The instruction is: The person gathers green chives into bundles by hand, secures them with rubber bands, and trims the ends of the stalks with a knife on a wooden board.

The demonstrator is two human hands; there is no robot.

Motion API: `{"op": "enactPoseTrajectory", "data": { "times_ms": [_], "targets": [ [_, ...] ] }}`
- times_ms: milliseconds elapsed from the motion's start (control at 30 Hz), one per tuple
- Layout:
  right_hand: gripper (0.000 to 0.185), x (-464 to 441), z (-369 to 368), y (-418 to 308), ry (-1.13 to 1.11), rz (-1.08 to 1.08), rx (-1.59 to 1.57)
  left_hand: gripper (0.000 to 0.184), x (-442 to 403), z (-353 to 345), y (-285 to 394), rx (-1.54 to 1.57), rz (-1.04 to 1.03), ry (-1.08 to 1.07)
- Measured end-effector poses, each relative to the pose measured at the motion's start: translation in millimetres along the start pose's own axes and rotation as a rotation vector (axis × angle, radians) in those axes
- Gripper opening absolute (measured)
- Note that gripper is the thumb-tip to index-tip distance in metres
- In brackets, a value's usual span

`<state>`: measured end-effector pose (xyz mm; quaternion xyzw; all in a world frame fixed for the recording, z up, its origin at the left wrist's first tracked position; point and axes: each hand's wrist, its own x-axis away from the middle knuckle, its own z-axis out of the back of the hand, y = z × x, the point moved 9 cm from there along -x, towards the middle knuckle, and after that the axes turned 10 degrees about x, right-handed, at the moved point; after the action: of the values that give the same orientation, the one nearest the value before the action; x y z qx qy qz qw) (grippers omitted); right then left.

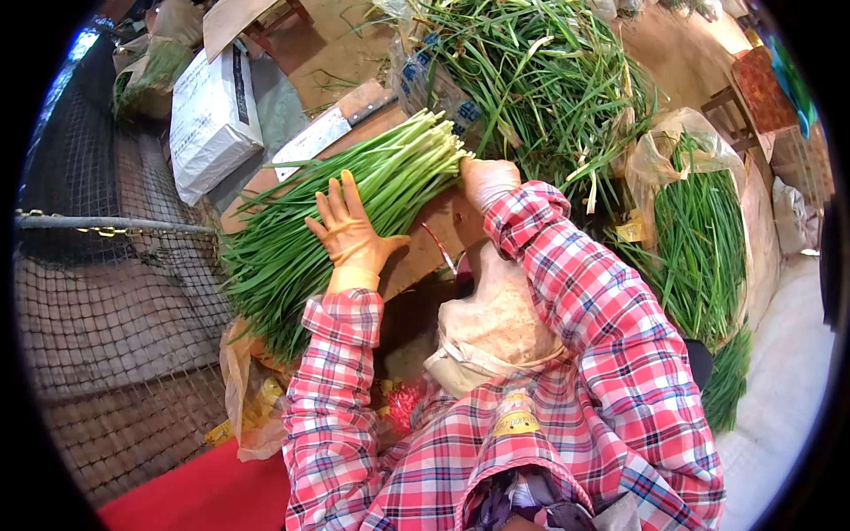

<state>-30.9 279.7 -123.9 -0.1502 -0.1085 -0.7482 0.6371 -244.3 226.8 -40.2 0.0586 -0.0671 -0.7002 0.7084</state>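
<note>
A big bunch of garlic chives (310, 212) lies across a wooden board (434, 234), pale stem ends at upper right and green tips at lower left. My left hand (348, 228), in a yellow-orange glove, rests on top of the bunch with fingers spread. At the pale ends, my right hand (490, 182) is curled closed against the stems; some of its fingers are hidden. Behind the bunch, a cleaver (314, 137) with a dark handle lies on the board. A thin red strip (440, 248) shows below the chives.
A loose heap of green leaves (540, 80) is piled beyond my right hand. On the right stands a plastic bag of chives (699, 239). A white wrapped package (215, 119) sits at upper left, near black netting (115, 310) and a metal bar (115, 224).
</note>
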Motion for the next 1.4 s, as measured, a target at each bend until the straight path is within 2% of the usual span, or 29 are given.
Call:
{"op": "enactPoseTrajectory", "data": {
  "times_ms": [33, 67, 100, 167, 233, 300, 367, 467, 500, 567, 700, 800, 833, 900, 967, 1033, 1100, 1133, 1200, 1233, 1267, 1300, 1333, 1367, 1400],
  "targets": [
    [0.023, -0.9, -11.4, 5.7, -0.057, 0.023, 0.043, 0.134, -0.6, -1.2, -1.3, 0.0, 0.003, 0.005],
    [0.026, 15.7, 7.4, 4.6, -0.113, 0.048, 0.084, 0.134, -1.0, -3.6, -3.0, -0.014, 0.011, 0.019],
    [0.034, 19.2, 4.1, 11.1, -0.208, 0.003, 0.065, 0.135, -1.1, -5.2, -3.9, -0.025, 0.019, 0.032],
    [0.041, 39.0, 17.0, 14.7, -0.284, 0.091, 0.108, 0.133, -3.1, -7.0, -5.4, -0.038, 0.027, 0.025],
    [0.037, 49.5, 1.1, 9.9, -0.401, 0.226, 0.282, 0.132, -3.2, -7.2, -5.1, -0.055, 0.026, 0.033],
    [0.034, 74.5, 5.5, -17.2, -0.417, 0.391, 0.302, 0.13, -3.6, -6.7, -5.7, -0.052, 0.035, 0.03],
    [0.03, 88.9, 20.8, -46.0, -0.201, 0.572, 0.207, 0.129, -4.3, -6.8, -6.1, -0.034, 0.032, 0.033],
    [0.027, 77.5, 47.1, -58.8, 0.008, 0.47, 0.077, 0.128, -3.9, -5.4, -6.1, 0.003, 0.026, 0.063],
    [0.025, 70.6, 45.9, -65.2, 0.09, 0.514, 0.065, 0.128, -3.7, -5.8, -6.7, 0.003, 0.029, 0.064],
    [0.024, 61.7, 32.4, -76.7, 0.085, 0.547, 0.196, 0.126, -4.0, -5.9, -6.7, 0.024, 0.019, 0.083],
    [0.024, 60.1, 41.7, -69.5, 0.199, 0.561, 0.075, 0.121, -2.7, -12.4, -10.0, 0.012, -0.005, 0.102],
    [0.031, 34.8, 21.9, -19.4, -0.073, 0.187, -0.616, 0.112, -3.2, -11.7, -9.7, 0.004, -0.014, 0.121],
    [0.028, 24.7, 9.1, -9.9, -0.14, 0.112, -0.908, 0.112, -2.7, -11.8, -9.6, 0.005, -0.015, 0.12],
    [0.023, 18.2, 14.4, 19.6, -0.054, -0.078, -1.138, 0.111, -2.1, -12.4, -10.7, 0.025, -0.012, 0.108],
    [0.02, 20.2, 27.6, 66.2, 0.028, -0.22, -1.226, 0.11, -2.1, -13.1, -11.3, 0.029, -0.013, 0.109],
    [0.023, 9.8, 24.2, 130.4, 0.102, -0.335, -1.05, 0.11, -2.5, -12.2, -9.8, 0.038, -0.016, 0.109],
    [0.028, 19.6, 51.9, 169.7, 0.016, -0.32, -0.099, 0.109, -2.8, -9.5, -9.3, 0.038, -0.005, 0.09],
    [0.03, -10.8, 1.2, 212.0, -0.193, -0.216, 0.271, 0.109, -2.7, -10.5, -10.4, 0.032, -0.01, 0.1],
    [0.036, 28.1, 28.9, 168.7, -0.411, -0.014, 0.507, 0.109, -2.6, -8.9, -10.1, 0.029, -0.008, 0.096],
    [0.041, 39.0, 48.1, 153.9, -0.25, -0.08, 0.429, 0.11, -3.1, -7.4, -9.2, 0.024, -0.008, 0.097],
    [0.041, 50.8, 65.9, 115.7, -0.209, 0.037, 0.364, 0.11, -3.2, -5.6, -8.5, 0.027, -0.008, 0.102],
    [0.038, 52.9, 59.7, 76.6, -0.221, 0.244, 0.371, 0.11, -2.8, -5.9, -9.0, 0.024, -0.005, 0.102],
    [0.039, 82.3, 69.7, 31.9, -0.01, 0.577, 0.219, 0.11, -3.0, -6.8, -9.1, 0.025, -0.01, 0.099],
    [0.038, 84.7, 49.1, -9.8, -0.011, 0.68, 0.372, 0.11, -4.1, -7.0, -10.0, 0.026, -0.016, 0.1],
    [0.037, 93.8, 36.2, -43.4, 0.008, 0.81, 0.395, 0.11, -4.6, -9.0, -10.6, 0.027, -0.016, 0.095]
  ]
}}
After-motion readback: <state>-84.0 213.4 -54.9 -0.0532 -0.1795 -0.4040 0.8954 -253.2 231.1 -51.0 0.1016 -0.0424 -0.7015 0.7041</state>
